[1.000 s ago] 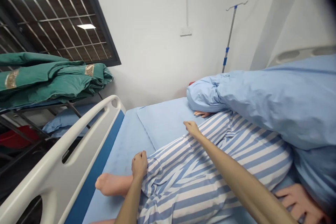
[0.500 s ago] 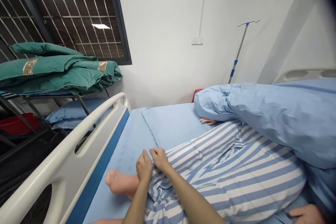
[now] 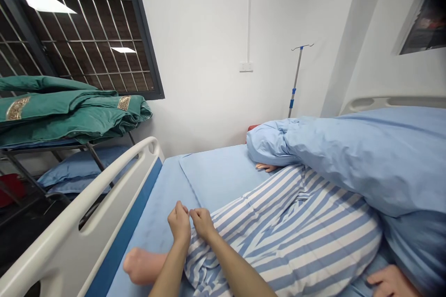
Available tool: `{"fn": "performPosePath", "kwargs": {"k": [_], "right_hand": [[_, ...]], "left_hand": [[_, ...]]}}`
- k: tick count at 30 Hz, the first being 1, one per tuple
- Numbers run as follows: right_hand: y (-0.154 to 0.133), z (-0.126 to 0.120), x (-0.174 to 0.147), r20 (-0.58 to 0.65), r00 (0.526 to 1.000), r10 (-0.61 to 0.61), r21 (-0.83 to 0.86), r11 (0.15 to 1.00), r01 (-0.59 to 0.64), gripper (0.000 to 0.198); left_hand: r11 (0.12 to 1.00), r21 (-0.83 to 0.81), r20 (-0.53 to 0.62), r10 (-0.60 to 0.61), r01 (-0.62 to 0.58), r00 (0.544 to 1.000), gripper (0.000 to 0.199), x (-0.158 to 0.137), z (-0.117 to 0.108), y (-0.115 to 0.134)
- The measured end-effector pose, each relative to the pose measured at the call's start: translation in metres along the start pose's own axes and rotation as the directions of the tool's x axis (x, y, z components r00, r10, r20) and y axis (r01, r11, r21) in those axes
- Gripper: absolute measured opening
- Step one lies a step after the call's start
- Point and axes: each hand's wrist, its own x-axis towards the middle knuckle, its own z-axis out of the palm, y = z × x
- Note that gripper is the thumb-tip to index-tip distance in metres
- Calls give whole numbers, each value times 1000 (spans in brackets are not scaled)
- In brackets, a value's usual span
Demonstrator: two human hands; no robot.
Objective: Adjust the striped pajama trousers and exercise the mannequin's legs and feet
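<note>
In the head view, the left hand (image 3: 179,221) and right hand (image 3: 201,223) are side by side at the lower end of the striped trousers (image 3: 289,227), knuckles up and fingers curled inward; I cannot tell whether either is pinching fabric, since the fingertips are hidden. The trousers lie directly under and beside the right hand, their blue and white stripes spreading rightward from the grip, with the cuff bunched just below it. A bare foot (image 3: 141,265) shows below and left of the grip, partly behind the left forearm. Beyond the hands is the light-blue bed sheet (image 3: 212,171); to their left stands the bed's pale footboard (image 3: 108,188). Well right of the grip, a blue quilt (image 3: 348,148) covers the upper part of the lying figure, whose far hand (image 3: 266,167) pokes out from its edge. The figure's near hand (image 3: 390,280) rests at lower right. Farther off, folded green quilts (image 3: 69,111) lie up and left of the grip, and an IV pole (image 3: 296,79) stands up and right.
</note>
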Motion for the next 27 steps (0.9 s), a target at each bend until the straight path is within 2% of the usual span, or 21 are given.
{"fn": "performPosePath", "kwargs": {"k": [2, 4, 5, 7, 10, 12, 16, 18, 20, 21, 22, 24, 27], "right_hand": [[0, -1, 3, -13, 999, 37, 103, 994, -36, 39], [1, -2, 6, -33, 995, 90, 220, 972, -80, 40], [1, -4, 7, -53, 991, 122, 272, 957, -103, 40], [3, -7, 8, -106, 980, 169, 346, 930, -123, 39], [4, -12, 7, -137, 971, 195, 390, 912, -128, 37], [4, -13, 7, -130, 972, 194, 396, 909, -128, 36], [-1, -11, 8, -127, 967, 220, 438, 887, -145, 35], [-8, -16, 11, -44, 930, 366, 545, 789, -284, 33], [-20, -27, 15, 73, 858, 509, 638, 638, -432, 30], [-28, -36, 18, 115, 836, 537, 660, 588, -469, 29], [-37, -47, 21, 134, 837, 531, 664, 578, -473, 29], [-54, -70, 29, 123, 884, 450, 629, 653, -421, 29], [-72, -102, 44, 52, 948, 315, 478, 825, -301, 28]], "left_hand": [[988, -150, -13, -34, 31, 999, 33, -3, 10, 10], [980, -186, -29, -72, 65, 997, 34, -9, 19, 9], [986, -144, -43, -93, 86, 995, 35, -13, 23, 3], [996, 40, -45, -76, 77, 996, 35, -22, 27, -14], [941, 332, 61, 53, -70, 997, 31, -34, 28, -38], [910, 393, 128, 86, -130, 988, 30, -37, 27, -46], [915, 394, 151, 36, -94, 988, 33, -33, 24, -43], [915, 391, 170, 37, -102, 985, 33, -31, 24, -40], [908, 396, 192, 62, -135, 979, 33, -30, 24, -38], [902, 403, 197, 79, -154, 977, 34, -31, 24, -38], [894, 415, 198, 93, -169, 976, 34, -32, 24, -39], [879, 440, 193, 108, -184, 975, 35, -34, 25, -40], [867, 472, 187, 81, -162, 979, 35, -36, 26, -40]]}}
